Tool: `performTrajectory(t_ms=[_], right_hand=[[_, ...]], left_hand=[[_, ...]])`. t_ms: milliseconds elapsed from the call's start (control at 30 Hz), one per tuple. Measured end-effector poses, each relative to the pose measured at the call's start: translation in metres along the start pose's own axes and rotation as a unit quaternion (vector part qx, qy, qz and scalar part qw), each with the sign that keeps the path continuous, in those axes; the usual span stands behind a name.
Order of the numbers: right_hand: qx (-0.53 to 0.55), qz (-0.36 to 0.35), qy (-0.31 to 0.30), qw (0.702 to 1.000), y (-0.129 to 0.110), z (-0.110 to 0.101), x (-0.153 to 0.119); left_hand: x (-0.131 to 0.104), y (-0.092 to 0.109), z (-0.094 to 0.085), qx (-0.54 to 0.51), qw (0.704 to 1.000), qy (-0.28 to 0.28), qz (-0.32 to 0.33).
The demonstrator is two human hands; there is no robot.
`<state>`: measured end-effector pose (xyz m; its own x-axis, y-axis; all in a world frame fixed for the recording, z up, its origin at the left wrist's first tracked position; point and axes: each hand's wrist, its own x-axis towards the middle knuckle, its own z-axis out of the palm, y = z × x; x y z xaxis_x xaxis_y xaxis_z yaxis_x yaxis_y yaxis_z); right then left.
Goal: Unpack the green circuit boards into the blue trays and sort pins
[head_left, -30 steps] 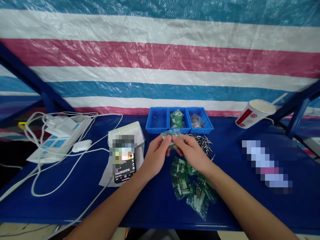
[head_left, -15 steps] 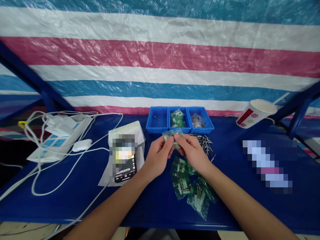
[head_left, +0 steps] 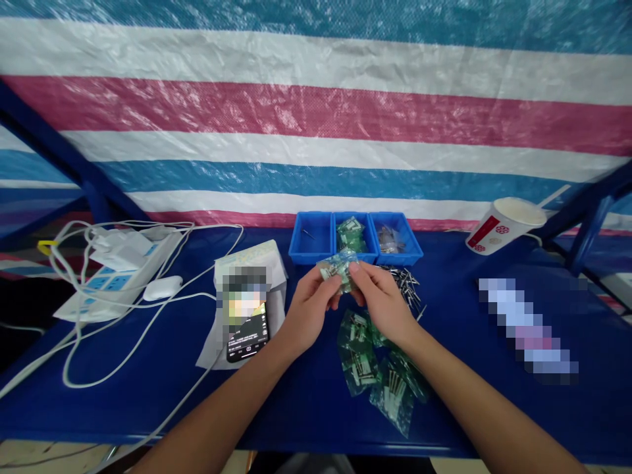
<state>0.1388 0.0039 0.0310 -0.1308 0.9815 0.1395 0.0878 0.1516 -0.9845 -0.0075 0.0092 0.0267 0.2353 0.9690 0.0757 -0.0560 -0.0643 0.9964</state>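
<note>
Between my two hands is a small clear plastic bag [head_left: 340, 266] with light-coloured hardware inside. My left hand [head_left: 311, 303] is closed on its left side, thumb lying over the front. From the right, my right hand [head_left: 382, 296] pinches the same bag with its thumb near the top. Fingers beneath the bag are mostly hidden. Below the hands lie several green-tinted bags of screws and white wall plugs [head_left: 360, 355]. A pile of loose metal screws or rivets [head_left: 405, 286] sits just beyond my right hand.
Three joined blue bins [head_left: 311, 247] stand behind the hands; the middle holds green bags, the right small parts. At left are a phone [head_left: 248, 336], a power strip [head_left: 106, 289] and tangled white cables. A paper cup [head_left: 503, 227] with a straw stands at right.
My left thumb has slid down and my right thumb shifted slightly right, so more of the bag shows between them. Both hands keep hold of it; the other things stay put.
</note>
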Motion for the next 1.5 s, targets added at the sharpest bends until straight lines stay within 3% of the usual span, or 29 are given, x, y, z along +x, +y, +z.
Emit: performTrajectory(t_ms=[333, 533, 700, 833, 1267, 1500], right_hand=[[-0.008, -0.006, 0.006, 1.0, 0.003, -0.001, 0.0], [0.035, 0.024, -0.029, 0.999, 0.006, 0.005, -0.001], [0.001, -0.003, -0.002, 1.0, 0.006, 0.007, -0.003], [0.002, -0.005, 0.01, 1.0, 0.007, 0.01, -0.005], [-0.071, -0.089, 0.012, 0.993, 0.005, 0.012, -0.009], [-0.02, -0.031, -0.003, 0.999, 0.007, 0.01, -0.006]], left_hand=[[0.001, -0.002, -0.001, 0.012, 1.0, -0.001, 0.02], [-0.003, -0.001, 0.001, 0.05, 0.998, -0.035, 0.008], [-0.006, -0.006, 0.003, 0.119, 0.993, 0.006, 0.011], [-0.008, -0.007, 0.004, 0.144, 0.989, 0.006, 0.021], [-0.01, -0.012, 0.005, 0.128, 0.991, 0.011, 0.047], [-0.007, -0.009, 0.005, 0.126, 0.991, 0.018, 0.043]])
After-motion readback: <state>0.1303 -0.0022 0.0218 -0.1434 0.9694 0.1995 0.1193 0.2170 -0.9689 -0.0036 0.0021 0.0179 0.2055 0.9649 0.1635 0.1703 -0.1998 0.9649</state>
